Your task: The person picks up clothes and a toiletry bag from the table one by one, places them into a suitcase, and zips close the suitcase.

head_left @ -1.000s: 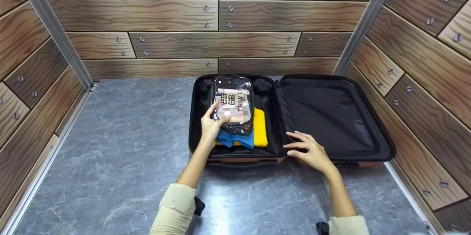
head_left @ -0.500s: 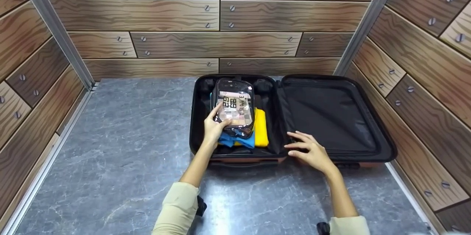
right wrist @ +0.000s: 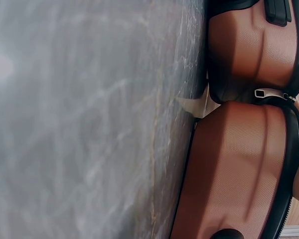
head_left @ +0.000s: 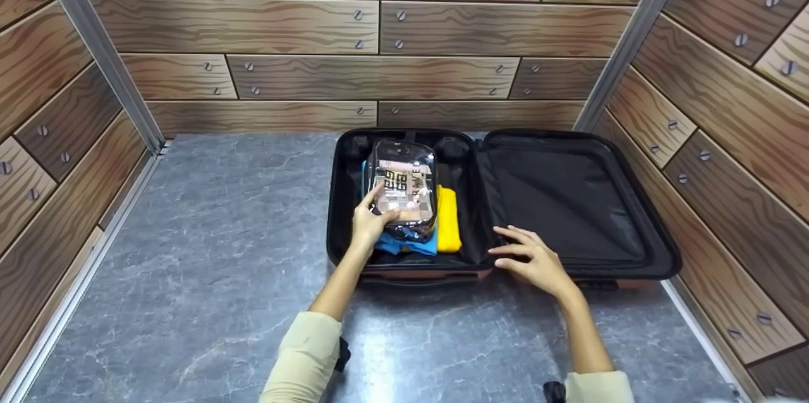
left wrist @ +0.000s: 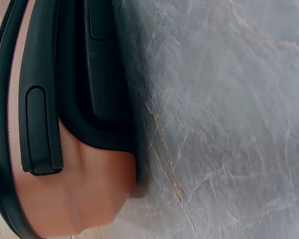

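Observation:
A suitcase (head_left: pixel 334 220) lies spread open, its packed half on the left and its black-lined lid half (head_left: pixel 562 201) on the right. My left hand (head_left: pixel 366 225) holds a clear toiletry bag (head_left: pixel 414 206) by its near left side, thumb and one finger on its top. Makeup palettes show through the plastic. Under the bag lie a folded blue cloth (head_left: pixel 418 247) and a yellow cloth (head_left: pixel 448 220). My right hand (head_left: pixel 534 264) has its fingers spread at the near edge where the two halves meet; in the right wrist view, part of it shows at the right border.
The suitcase's orange shell (left wrist: pixel 84 184) and black carry handle (left wrist: pixel 40 104) face the front. A zipper pull (right wrist: pixel 269 93) sits between the shells. Grey marbled tabletop (head_left: pixel 221 232) stretches left and forward. Wood-patterned walls (head_left: pixel 253 24) enclose the back and sides.
My left hand has brought the toiletry bag a little nearer and slightly right, over the blue cloth, covering more of it. The right hand has stayed in place.

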